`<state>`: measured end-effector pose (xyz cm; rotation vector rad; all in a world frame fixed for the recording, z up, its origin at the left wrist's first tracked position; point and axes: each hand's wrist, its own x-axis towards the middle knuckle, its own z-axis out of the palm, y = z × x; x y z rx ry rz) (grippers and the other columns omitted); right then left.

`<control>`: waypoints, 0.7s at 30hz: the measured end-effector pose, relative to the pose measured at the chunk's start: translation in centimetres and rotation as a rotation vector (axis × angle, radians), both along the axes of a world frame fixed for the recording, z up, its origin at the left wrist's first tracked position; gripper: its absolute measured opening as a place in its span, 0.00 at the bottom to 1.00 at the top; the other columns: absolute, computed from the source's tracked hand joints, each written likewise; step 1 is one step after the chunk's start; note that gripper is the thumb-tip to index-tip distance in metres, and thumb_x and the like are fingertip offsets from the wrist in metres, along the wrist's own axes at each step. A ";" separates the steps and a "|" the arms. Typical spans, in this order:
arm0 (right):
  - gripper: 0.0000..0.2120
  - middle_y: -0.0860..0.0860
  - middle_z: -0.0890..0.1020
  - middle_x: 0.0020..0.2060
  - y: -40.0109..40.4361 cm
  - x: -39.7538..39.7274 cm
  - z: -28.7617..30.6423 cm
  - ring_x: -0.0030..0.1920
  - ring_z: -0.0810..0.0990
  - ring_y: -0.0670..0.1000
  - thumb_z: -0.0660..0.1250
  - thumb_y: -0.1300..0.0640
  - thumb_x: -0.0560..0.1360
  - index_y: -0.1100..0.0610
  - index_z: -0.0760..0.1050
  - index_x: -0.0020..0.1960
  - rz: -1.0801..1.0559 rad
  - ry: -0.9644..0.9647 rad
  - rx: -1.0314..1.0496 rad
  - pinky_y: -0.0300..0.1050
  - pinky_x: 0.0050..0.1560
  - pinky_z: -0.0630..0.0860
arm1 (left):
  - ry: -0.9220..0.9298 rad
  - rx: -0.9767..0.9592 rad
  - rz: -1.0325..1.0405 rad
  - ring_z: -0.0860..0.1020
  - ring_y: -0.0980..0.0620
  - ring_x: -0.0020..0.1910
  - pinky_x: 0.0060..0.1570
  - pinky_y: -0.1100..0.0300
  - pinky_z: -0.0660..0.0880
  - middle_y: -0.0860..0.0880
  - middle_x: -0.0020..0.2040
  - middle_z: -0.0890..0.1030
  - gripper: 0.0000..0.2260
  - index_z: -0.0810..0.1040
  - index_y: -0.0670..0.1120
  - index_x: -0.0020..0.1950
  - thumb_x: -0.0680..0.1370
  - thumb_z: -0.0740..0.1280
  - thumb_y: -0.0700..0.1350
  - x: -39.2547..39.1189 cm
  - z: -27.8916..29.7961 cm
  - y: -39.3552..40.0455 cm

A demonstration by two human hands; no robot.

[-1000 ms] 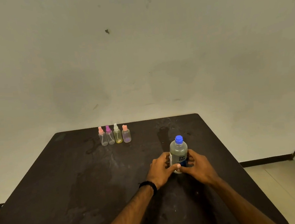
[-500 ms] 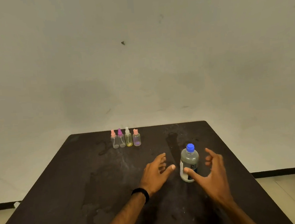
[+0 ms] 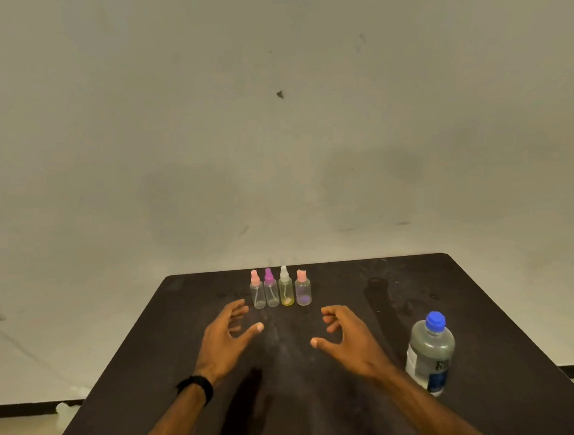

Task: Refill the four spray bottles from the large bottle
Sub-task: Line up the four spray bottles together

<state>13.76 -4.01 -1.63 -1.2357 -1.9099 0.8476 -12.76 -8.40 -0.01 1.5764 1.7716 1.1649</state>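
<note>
Released large bottle (image 3: 430, 353) since a second ago: both hands off it, moved up-table toward spray bottle row. Bottle now well right of right hand, standing on dark table (image 3: 491, 304) near right edge, blue cap on. White-and-blue label present, print too blurred to read.

Left to right:
- Left hand (image 3: 224, 339): over table, fingers spread and loosely curled, holding nothing. Black wristband (image 3: 197, 387) on wrist.
- Pink-capped spray bottle (image 3: 257, 291): clear body, leftmost in row, just beyond left fingertips.
- Magenta-capped spray bottle (image 3: 270, 290): clear body, just beside first.
- White-capped spray bottle (image 3: 285, 287): yellowish tint.
- Second pink-capped spray bottle (image 3: 303, 289): faint violet tint, shorter cap. No readable writing on any of four. All upright, capped, in tight row near far edge.
- Right hand (image 3: 348, 337): over table, fingers curled loosely, thumb out, gripping nothing. Apart from left hand, gap between.
- Large bottle: far right, untouched.
</note>
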 end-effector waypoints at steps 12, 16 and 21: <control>0.50 0.50 0.73 0.69 16.0 -4.5 -1.0 0.65 0.74 0.51 0.83 0.50 0.59 0.53 0.62 0.75 0.052 -0.002 -0.354 0.50 0.66 0.74 | -0.047 -0.262 -0.140 0.67 0.47 0.75 0.73 0.51 0.65 0.48 0.76 0.68 0.45 0.61 0.49 0.78 0.67 0.81 0.50 -6.1 -2.1 11.8; 0.42 0.47 0.77 0.63 17.8 -6.0 -2.0 0.60 0.78 0.50 0.83 0.54 0.61 0.48 0.67 0.70 0.125 0.062 -0.412 0.45 0.53 0.80 | -0.116 -0.252 -0.235 0.74 0.55 0.66 0.65 0.60 0.70 0.56 0.68 0.74 0.49 0.68 0.56 0.70 0.53 0.81 0.66 -6.6 -2.9 14.8; 0.36 0.44 0.80 0.58 18.7 -7.3 -2.4 0.54 0.81 0.47 0.81 0.51 0.64 0.45 0.70 0.68 0.145 0.058 -0.431 0.37 0.38 0.77 | -0.177 -0.254 -0.274 0.77 0.63 0.61 0.66 0.64 0.74 0.57 0.64 0.79 0.37 0.72 0.51 0.71 0.65 0.82 0.45 -6.5 -3.8 17.3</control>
